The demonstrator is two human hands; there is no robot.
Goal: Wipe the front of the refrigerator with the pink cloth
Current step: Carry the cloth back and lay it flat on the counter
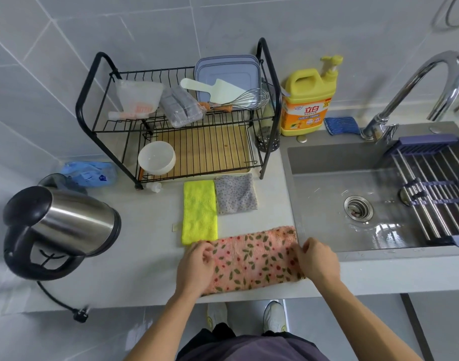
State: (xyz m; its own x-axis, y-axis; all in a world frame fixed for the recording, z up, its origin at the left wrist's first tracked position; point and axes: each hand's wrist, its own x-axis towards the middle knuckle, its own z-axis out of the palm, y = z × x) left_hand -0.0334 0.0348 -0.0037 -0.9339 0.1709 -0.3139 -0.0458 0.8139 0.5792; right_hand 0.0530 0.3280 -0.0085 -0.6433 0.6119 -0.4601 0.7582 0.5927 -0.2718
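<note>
Two bare hands meet at the front edge of a pale grey stone countertop point(145, 230), one at each short end of the pink cloth point(254, 259), a fleecy rectangle printed with small red flowers and olive leaves. It lies flat and lengthwise on the counter, its right end just beside the rim of the grey steel sink point(327, 162).

The left hand point(194, 267) covers the left end. Its fingers point(206, 252) are curled inward, the tips pinching the fabric's edge against the thumb. The right hand point(318, 259) sits over the right end, knuckles up. Its fingers point(307, 247) are bent and closed on the border of the cloth, though the tips themselves are hidden beneath the hand. Neither hand is spread flat; both grasp the fabric, which rests on the counter between them.

Just behind the pink cloth's left part, a bright yellow microfibre cloth point(199, 212) lies touching it. A grey cloth with small dark dots point(235, 194) lies beside the yellow one. Further back stands a black wire dish rack point(271, 100), and to its right a yellow dish-soap bottle with a pump point(307, 100). A stainless steel electric kettle with a black handle point(67, 220) stands well to the left, and a chrome curved faucet point(418, 82) arches over the sink.
</note>
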